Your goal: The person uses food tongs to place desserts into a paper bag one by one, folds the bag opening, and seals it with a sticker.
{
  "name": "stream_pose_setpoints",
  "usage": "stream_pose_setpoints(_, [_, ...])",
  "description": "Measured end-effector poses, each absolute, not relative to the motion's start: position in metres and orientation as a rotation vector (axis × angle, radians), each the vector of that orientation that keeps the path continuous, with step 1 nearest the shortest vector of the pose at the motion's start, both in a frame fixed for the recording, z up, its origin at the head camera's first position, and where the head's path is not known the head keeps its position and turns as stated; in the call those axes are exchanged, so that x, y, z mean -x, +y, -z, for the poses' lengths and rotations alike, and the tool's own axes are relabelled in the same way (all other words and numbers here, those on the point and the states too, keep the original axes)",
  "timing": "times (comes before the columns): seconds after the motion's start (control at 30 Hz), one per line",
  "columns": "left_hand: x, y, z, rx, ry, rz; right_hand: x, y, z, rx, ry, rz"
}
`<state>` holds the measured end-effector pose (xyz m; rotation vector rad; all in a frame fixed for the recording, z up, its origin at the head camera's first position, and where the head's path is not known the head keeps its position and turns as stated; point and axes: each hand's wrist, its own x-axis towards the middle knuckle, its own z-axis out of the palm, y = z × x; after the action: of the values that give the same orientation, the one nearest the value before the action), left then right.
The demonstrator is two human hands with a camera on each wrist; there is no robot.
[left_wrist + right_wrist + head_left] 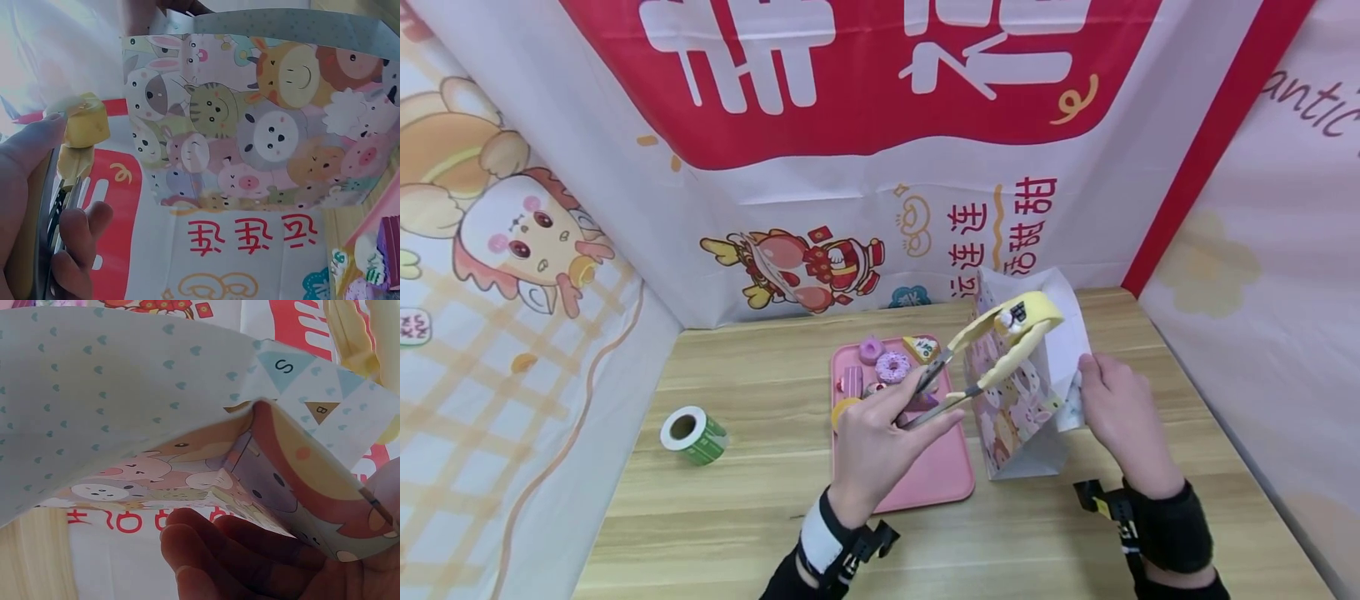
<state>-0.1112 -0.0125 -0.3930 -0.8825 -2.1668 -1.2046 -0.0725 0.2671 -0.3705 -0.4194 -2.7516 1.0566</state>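
Observation:
My left hand (876,446) grips a pair of tongs (1018,360) with grey metal arms and pale yellow, scalloped ends. A small yellow-and-white toy sweet (1009,323) shows between the tong ends, over the mouth of a paper bag (1009,421). Cartoon animals cover the bag's outside, and small hearts show on another face in the right wrist view. My right hand (1123,417) holds the bag's right edge, its fingers (206,547) curled beside the paper. In the left wrist view the yellow tong ends (87,125) stand left of the bag.
A pink tray (936,487) lies left of the bag, bearing several toy sweets, among them a purple doughnut (892,367) and a cake slice (922,347). Farther left stands a green-and-white label roll (694,435). Printed cloth walls (820,192) enclose the wooden table (737,500).

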Motion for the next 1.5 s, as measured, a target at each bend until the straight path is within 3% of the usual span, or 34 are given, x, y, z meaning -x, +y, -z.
stream_pose_setpoints(1.0, [0.127, 0.018, 0.395, 0.844, -2.225, 1.039, 0.072, 0.27, 0.37, 0.403, -2.748, -1.064])
stream_pose_setpoints(1.5, [0.117, -0.006, 0.411, 0.702, -2.236, 1.157, 0.074, 0.271, 0.373, 0.375, -2.748, -1.085])
